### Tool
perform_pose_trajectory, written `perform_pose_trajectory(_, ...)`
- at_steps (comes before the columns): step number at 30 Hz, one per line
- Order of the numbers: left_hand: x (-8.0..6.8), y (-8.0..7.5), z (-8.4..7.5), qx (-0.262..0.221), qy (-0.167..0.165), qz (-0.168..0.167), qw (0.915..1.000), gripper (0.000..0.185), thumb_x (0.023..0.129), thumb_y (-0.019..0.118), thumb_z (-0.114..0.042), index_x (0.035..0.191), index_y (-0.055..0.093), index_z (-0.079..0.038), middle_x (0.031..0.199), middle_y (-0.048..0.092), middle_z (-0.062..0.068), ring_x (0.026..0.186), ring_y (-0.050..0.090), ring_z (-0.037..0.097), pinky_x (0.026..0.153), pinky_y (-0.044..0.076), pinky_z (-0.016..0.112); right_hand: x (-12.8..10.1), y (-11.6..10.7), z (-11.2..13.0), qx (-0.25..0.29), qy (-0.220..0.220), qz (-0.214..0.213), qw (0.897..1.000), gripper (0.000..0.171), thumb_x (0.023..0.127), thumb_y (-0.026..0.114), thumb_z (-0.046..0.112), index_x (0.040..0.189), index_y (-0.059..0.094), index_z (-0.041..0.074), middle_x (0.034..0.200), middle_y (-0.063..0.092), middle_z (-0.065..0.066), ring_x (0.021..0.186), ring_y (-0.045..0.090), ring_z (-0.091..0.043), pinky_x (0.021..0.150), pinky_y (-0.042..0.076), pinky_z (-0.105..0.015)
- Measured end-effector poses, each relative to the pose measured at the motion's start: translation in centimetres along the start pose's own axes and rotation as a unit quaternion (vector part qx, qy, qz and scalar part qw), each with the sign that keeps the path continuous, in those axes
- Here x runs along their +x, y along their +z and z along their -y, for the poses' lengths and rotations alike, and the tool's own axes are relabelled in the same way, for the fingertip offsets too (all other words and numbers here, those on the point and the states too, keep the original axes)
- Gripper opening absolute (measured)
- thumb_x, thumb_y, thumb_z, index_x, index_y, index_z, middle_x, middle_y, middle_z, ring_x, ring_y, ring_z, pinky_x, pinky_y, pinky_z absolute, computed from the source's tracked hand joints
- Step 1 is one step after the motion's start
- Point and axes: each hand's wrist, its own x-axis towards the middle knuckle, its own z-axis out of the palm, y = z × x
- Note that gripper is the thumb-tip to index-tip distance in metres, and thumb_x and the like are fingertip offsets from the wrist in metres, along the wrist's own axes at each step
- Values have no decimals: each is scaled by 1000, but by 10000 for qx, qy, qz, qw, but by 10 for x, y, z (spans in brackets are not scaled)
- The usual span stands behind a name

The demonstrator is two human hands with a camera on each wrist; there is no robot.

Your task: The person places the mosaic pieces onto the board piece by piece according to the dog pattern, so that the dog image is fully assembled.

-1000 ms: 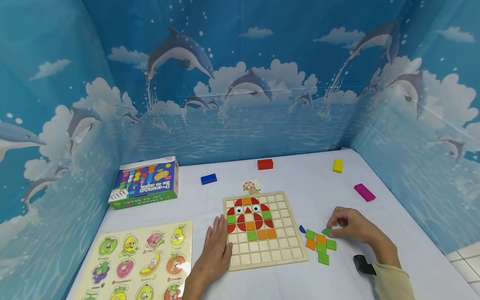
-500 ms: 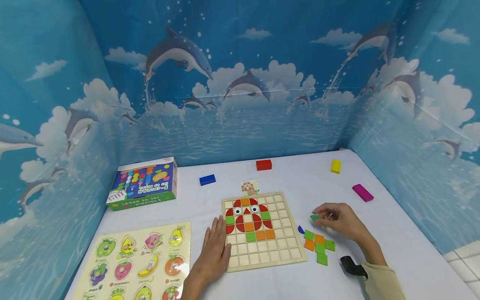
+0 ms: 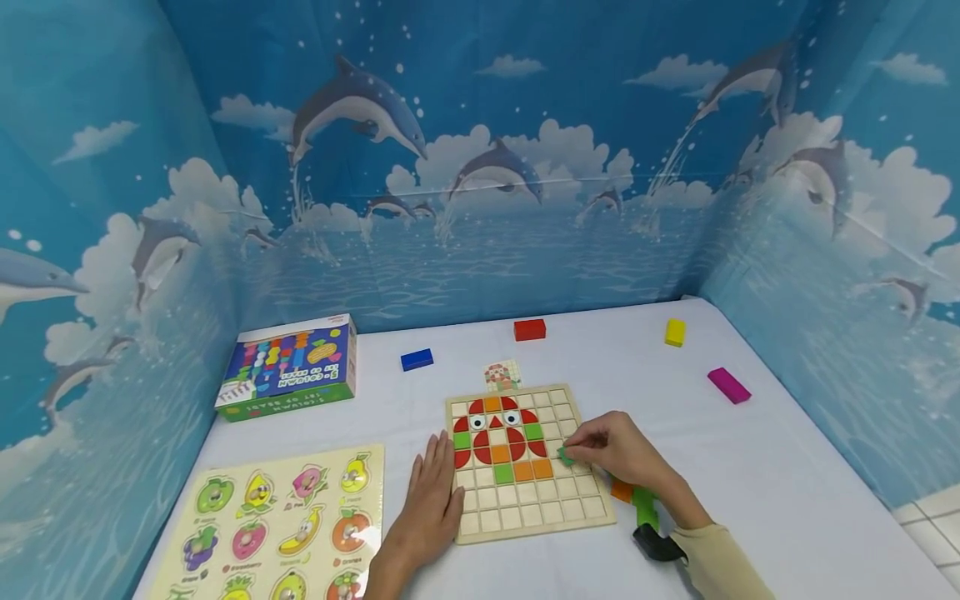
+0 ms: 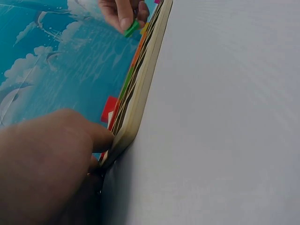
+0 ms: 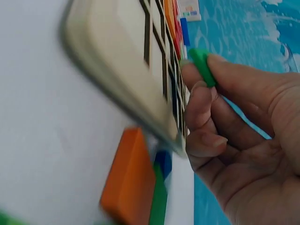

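Note:
Thumb and fingertips of my right hand [image 3: 628,450] pinch a small green tile [image 3: 566,456] over the right part of the wooden grid board [image 3: 540,515]. The right wrist view shows this green tile [image 5: 202,67] between thumb and fingers. A bird-like pattern of red, orange and green tiles with two eye pieces fills part of the board's upper left. My left hand [image 3: 429,508] rests flat along the left edge, fingers extended; its thumb touches the rim in the left wrist view. Loose orange [image 3: 622,490] and green tiles [image 3: 645,508] lie right of the board, partly hidden beneath my right forearm.
A pattern card [image 3: 502,375] lies behind the board. Blue [image 3: 417,359], red [image 3: 529,330], yellow [image 3: 675,332] and magenta blocks [image 3: 728,385] are spread farther back. At left are a fruit puzzle board [image 3: 285,475] and a toy box [image 3: 288,367].
My right hand has lifted the green tile from beside the loose tiles and carried it left, over the board. My left hand has stayed at the board's edge.

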Motion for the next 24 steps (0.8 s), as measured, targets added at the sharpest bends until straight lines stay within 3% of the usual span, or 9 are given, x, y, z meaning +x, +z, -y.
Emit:
perform_pose_trajectory(4,0,0,-1,110,-66,18,9999,70,113,52,-18,170,19,5,180,11,18,168,2,37,133,4,62,5,6,7,-132,-9,118,9998,5,91,86,5,92,85,10,84,76,6,68,57,-6,60,51,-20)
perform_pose_trajectory(10,1,-1,-2,91,-102,25,9999,70,112,52,-18,170,19,5,180,12,19,167,2,38,133,2,60,8,11,14,-457,-210,65,9987,8,88,87,0,86,84,7,83,72,6,68,56,-4,59,50,-20)
perform_pose_trajectory(19,1,-3,-4,303,-190,144,9993,70,113,51,-17,170,17,5,181,10,17,168,1,35,133,4,61,8,14,16,-685,-142,172,9974,11,89,89,7,80,83,11,74,72,11,64,53,0,55,49,-20)
perform_pose_trajectory(24,1,1,0,213,-134,40,9997,70,113,52,-19,170,18,4,181,11,16,168,1,35,135,-3,50,8,14,14,-685,-204,245,9971,6,88,90,9,85,85,11,78,73,11,66,54,-1,57,49,-20)
